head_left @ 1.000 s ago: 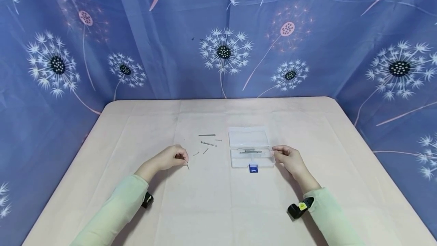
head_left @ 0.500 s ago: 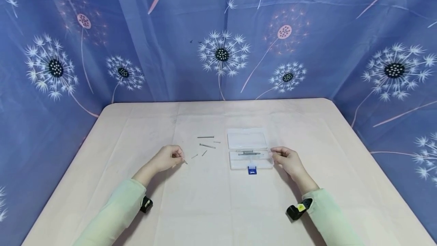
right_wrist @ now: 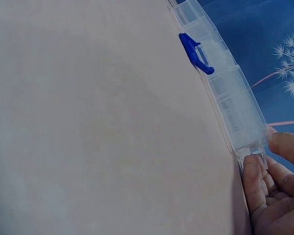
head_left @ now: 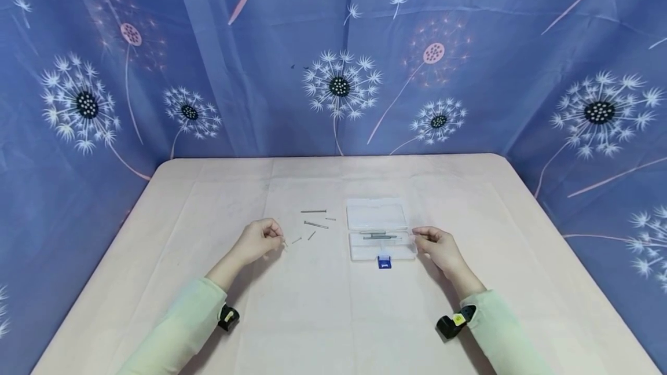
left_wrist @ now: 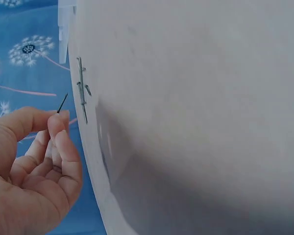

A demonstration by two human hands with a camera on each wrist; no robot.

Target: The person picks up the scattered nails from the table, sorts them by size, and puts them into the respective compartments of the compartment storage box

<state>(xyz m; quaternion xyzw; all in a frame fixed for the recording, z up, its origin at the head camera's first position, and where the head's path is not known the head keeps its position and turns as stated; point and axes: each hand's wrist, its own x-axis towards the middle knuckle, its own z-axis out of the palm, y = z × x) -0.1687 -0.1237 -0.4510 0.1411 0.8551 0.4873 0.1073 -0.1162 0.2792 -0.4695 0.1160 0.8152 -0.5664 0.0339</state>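
— On the tabletop (head_left: pixel 333 317), what has the most room around it?

— The pale cloth itself: wide bare stretches run to the left and right edges and toward the near edge, and the blue dandelion curtain (head_left: pixel 333 45) closes off the far edge and both sides.

— And near the middle?

— A clear plastic box (head_left: pixel 379 230) lies open, lid flat on the far side, a blue latch (head_left: pixel 384 261) on its near edge. A few long nails lie inside the near half. It sits well in from every tabletop edge.

— Who has hold of it?

— The right hand (head_left: pixel 440 247) is at its right end; the wrist view shows thumb and fingertips (right_wrist: pixel 252 166) pinching the corner of the box wall, so that grip is closed on the box.

— The left one?

— The left hand (head_left: pixel 257 240) is just left of the loose nails (head_left: pixel 314 219), which lie scattered between it and the box. Its grip is curled, thumb and forefinger pinching a small nail (left_wrist: pixel 62 103) that sticks out past the fingertips, lifted off the cloth.

— Room between the hands?

— Open cloth in front of both, with only the scattered nails and the box between them.
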